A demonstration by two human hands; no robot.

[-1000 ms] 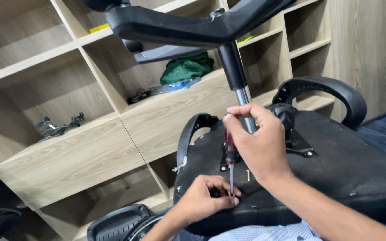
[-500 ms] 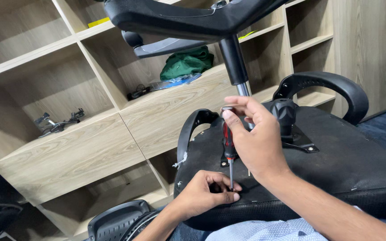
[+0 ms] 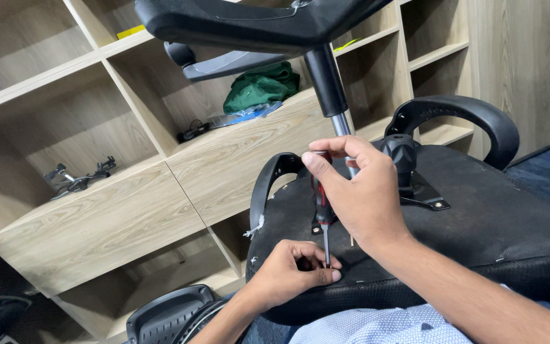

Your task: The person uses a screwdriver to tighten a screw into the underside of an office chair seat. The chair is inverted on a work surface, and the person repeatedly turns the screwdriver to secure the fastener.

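Observation:
An office chair lies upside down, the black underside of its seat (image 3: pixel 479 216) facing up. My right hand (image 3: pixel 358 191) grips the red-and-black handle of a screwdriver (image 3: pixel 321 213), held upright with its tip on the seat's near edge. My left hand (image 3: pixel 291 271) pinches around the blade's tip, fingers resting on the seat. The chrome gas column (image 3: pixel 333 102) rises behind my right hand to the black wheel base (image 3: pixel 256 25) at the top. Black armrests (image 3: pixel 459 118) curve off both sides of the seat.
A wooden shelf unit (image 3: pixel 109 216) fills the background, with a green cloth (image 3: pixel 259 86), a blue plastic bag and black metal parts (image 3: pixel 77 178) in its compartments. Another black chair part (image 3: pixel 167 315) lies near the bottom left. Dark blue carpet shows at right.
The view has shifted slightly. My right hand has turned a little on the screwdriver handle; the tip stays at the same spot by my left fingers.

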